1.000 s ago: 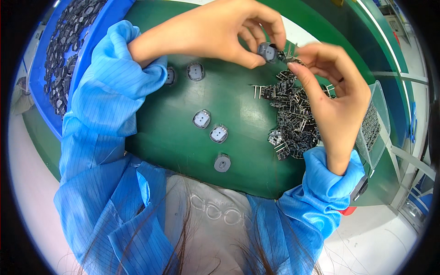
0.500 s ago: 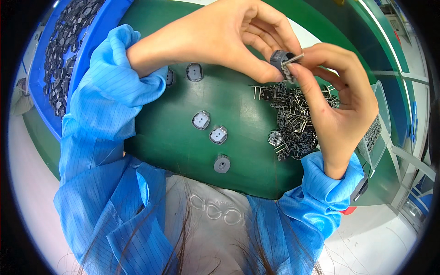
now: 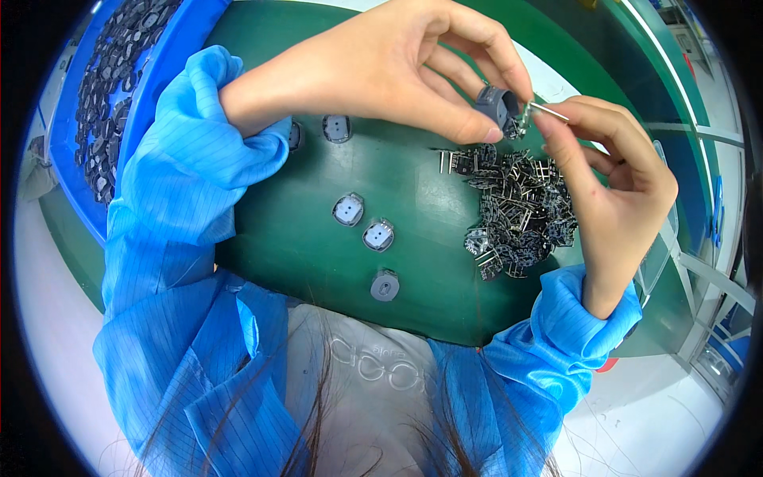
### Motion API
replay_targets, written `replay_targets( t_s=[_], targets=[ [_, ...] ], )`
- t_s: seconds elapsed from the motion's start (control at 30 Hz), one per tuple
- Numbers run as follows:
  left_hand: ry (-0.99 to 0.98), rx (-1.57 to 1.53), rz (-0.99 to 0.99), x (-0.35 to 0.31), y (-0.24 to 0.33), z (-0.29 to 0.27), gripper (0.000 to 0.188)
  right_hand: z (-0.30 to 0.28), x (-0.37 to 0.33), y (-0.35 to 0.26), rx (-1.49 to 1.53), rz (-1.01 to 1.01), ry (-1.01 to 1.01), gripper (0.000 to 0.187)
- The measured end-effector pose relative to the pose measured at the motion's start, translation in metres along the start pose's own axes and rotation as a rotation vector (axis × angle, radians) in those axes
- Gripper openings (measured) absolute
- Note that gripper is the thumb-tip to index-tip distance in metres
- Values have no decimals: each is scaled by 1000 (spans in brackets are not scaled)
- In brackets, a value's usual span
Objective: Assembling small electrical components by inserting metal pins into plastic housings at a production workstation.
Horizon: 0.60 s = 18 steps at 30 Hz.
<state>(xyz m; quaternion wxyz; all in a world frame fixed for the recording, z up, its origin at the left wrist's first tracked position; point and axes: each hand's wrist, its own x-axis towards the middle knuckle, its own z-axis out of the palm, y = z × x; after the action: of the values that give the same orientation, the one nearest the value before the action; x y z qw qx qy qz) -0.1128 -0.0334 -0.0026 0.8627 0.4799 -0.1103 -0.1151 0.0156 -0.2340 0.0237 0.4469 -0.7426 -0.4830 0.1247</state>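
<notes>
Above the far right of the green table, my left hand [image 3: 413, 67] pinches a small round grey plastic housing [image 3: 491, 103] between thumb and fingers, its hollow side facing right. Close to that opening, my right hand [image 3: 620, 159] grips a small circuit board with metal pins [image 3: 548, 111] between thumb and forefinger. Whether the board touches the housing's rim I cannot tell. Below both hands lies a pile of black circuit boards with metal pins [image 3: 520, 211]. Several grey housings with pale faces [image 3: 347, 209] rest on the table, and one darker grey housing [image 3: 385, 285] lies nearest me.
At the far left stands a blue bin [image 3: 155, 95] full of dark grey plastic parts [image 3: 103, 103]. The green tabletop [image 3: 310, 270] stretches between my arms. A clear plastic container [image 3: 658, 238] stands at the right edge, partly behind my right hand.
My right hand has drawn back to the right with the circuit board, away from the housing. More of the housing's hollow side shows now. The parts on the table have not moved.
</notes>
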Motion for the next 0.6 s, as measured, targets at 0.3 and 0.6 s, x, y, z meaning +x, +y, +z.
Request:
replay_targets(
  t_s=[0.3, 0.6],
  targets=[
    [184, 319, 52, 1, -23, -1, 42, 12, -3, -1, 107, 9, 18, 13],
    [382, 380, 99, 1, -15, 15, 34, 16, -3, 0, -25, -47, 32, 12]
  ],
)
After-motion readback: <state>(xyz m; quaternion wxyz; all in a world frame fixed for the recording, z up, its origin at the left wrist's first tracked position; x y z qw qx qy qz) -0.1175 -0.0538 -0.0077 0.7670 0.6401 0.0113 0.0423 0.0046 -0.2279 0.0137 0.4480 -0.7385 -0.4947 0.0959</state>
